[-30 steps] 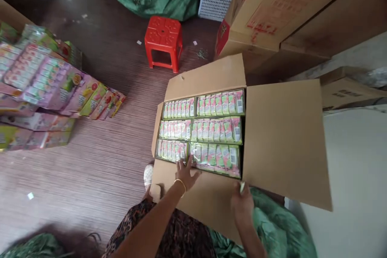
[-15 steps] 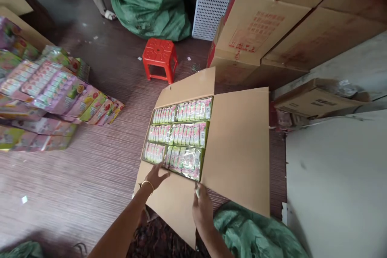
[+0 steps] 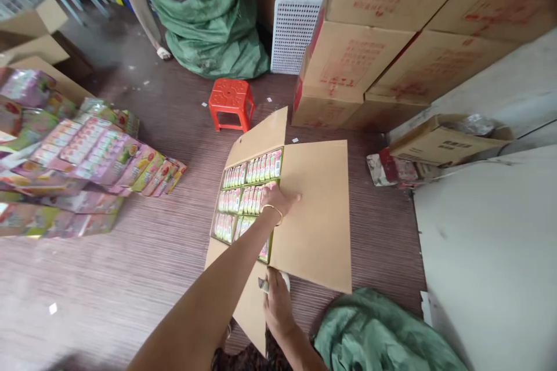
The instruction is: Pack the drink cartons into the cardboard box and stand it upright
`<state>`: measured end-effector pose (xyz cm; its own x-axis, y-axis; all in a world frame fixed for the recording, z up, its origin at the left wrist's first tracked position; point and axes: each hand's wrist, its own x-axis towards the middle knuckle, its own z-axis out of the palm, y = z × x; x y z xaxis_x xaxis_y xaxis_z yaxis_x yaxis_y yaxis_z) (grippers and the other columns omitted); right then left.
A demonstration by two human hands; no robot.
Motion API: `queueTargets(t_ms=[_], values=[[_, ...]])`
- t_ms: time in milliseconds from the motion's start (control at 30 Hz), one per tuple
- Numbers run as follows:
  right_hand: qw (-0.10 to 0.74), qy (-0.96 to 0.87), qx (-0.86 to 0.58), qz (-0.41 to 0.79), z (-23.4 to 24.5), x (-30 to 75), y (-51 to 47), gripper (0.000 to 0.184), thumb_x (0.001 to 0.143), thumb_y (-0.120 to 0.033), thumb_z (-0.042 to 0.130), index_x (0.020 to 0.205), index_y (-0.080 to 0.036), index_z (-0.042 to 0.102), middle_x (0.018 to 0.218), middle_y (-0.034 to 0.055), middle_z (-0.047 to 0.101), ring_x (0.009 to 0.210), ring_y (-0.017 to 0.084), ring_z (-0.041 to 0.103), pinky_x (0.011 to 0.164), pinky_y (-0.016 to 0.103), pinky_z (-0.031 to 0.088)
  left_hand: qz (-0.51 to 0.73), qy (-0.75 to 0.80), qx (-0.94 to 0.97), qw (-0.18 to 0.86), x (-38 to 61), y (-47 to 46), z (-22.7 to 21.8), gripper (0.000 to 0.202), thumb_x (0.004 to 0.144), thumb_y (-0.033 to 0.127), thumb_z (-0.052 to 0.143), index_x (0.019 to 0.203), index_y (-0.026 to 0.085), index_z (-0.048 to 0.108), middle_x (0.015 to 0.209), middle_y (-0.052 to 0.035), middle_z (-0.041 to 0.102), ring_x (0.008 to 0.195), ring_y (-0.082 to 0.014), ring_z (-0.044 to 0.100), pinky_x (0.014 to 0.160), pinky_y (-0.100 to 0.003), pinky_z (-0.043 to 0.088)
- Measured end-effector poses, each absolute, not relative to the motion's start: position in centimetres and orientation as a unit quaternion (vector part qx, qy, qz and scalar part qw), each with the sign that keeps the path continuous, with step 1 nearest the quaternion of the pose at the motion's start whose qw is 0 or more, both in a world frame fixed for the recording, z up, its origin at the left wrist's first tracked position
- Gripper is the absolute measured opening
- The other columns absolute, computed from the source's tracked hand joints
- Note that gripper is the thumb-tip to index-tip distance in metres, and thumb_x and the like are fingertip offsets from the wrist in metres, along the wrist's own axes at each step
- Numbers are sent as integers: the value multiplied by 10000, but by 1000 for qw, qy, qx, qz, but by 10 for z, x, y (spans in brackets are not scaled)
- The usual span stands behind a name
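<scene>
An open cardboard carton (image 3: 317, 208) sits in front of me with its flaps folded out. Inside are rows of pink-and-green packs (image 3: 264, 167) under clear wrap. My left hand (image 3: 278, 199) reaches across the carton, its thumb spread, over the packs' right side and the base of the right flap; it is open and holds nothing visible. At the near right corner, between the near and right flaps, my right hand (image 3: 278, 301) is closed. A small greyish object (image 3: 263, 285) juts from its fingers, too unclear to name.
A red stool (image 3: 230, 103) stands beyond the carton. Piled colourful packages (image 3: 100, 151) lie at left, stacked cartons (image 3: 348, 58) at back right. Green sacks (image 3: 209, 29) stand behind and at lower right (image 3: 378, 330). A person's leg (image 3: 139, 6) shows at the back.
My left hand has moved from the near left edge of the packs to their right side. My right hand stays at the near right corner. The camera view has shifted.
</scene>
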<state>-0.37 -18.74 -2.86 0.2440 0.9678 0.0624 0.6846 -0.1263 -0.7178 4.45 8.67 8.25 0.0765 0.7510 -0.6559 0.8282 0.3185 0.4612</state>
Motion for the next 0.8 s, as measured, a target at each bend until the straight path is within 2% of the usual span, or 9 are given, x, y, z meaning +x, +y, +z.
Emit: queueTargets(t_ms=[100, 200, 333, 400, 467, 533, 633, 700, 800], values=[[339, -594, -701, 201, -33, 2, -198, 636, 900, -51, 347, 1516, -207, 324, 1305, 148, 610, 1214, 254, 596, 943, 434, 584, -69, 678, 613, 400, 49, 75, 76, 647, 791, 402, 733, 1345, 142, 520, 1395, -221, 489, 1233, -355, 543, 976, -449, 488], [346, -595, -699, 192, -37, 0, -201, 639, 912, -56, 339, 1536, -189, 304, 1319, 166, 612, 1226, 259, 598, 935, 438, 587, -72, 672, 645, 356, 48, 70, 69, 544, 850, 310, 652, 1351, 153, 510, 1372, -204, 484, 1268, -333, 508, 1001, -439, 467], [372, -573, -688, 246, -20, -3, -197, 534, 942, -113, 349, 1459, -216, 439, 1318, 126, 627, 1242, 232, 591, 983, 424, 560, -28, 686, 646, 334, 41, 71, 61, 596, 814, 268, 654, 1383, 188, 494, 1390, -176, 448, 1344, -329, 415, 1086, -456, 391], [378, -516, -717, 277, -5, 14, -201, 420, 982, -205, 344, 1345, -234, 553, 1291, 100, 644, 1215, 217, 604, 1005, 417, 538, 1, 671, 646, 364, 38, 71, 56, 626, 798, 246, 661, 1396, 189, 485, 1415, -161, 432, 1315, -294, 449, 1087, -406, 403], [378, -419, -781, 267, 4, 51, -208, 392, 1005, -350, 333, 1229, -208, 622, 1253, 118, 653, 1194, 240, 606, 1028, 448, 501, 16, 661, 645, 383, 37, 69, 51, 585, 795, 233, 658, 1361, 183, 521, 1412, -140, 447, 1283, -269, 479, 1086, -359, 411], [364, -302, -854, 216, 0, 104, -211, 522, 990, -504, 319, 1242, -144, 601, 1273, 178, 623, 1226, 288, 568, 1068, 497, 436, 20, 667, 642, 378, 39, 65, 47, 522, 797, 230, 649, 1309, 184, 562, 1397, -126, 469, 1272, -272, 481, 1084, -358, 418], [299, -258, -897, 197, -29, 180, -192, 793, 900, -691, 266, 1274, -66, 578, 1308, 243, 579, 1268, 360, 506, 1093, 550, 368, 32, 676, 637, 370, 42, 56, 43, 517, 798, 238, 645, 1303, 172, 559, 1408, -129, 463, 1280, -291, 456, 1076, -383, 431], [274, -261, -893, 242, -54, 208, -162, 837, 862, -703, 273, 1309, -58, 563, 1321, 239, 574, 1276, 365, 495, 1093, 539, 363, 49, 673, 639, 370, 42, 51, 40, 538, 795, 250, 656, 1316, 177, 539, 1419, -129, 456, 1287, -300, 439, 1082, -408, 428], [294, -237, -867, 326, -79, 210, -108, 730, 869, -631, 346, 1359, -126, 539, 1291, 171, 614, 1204, 308, 554, 1044, 474, 417, 77, 664, 645, 370, 43, 43, 36, 539, 791, 265, 678, 1303, 201, 521, 1430, -128, 447, 1305, -321, 416, 1093, -460, 420]])
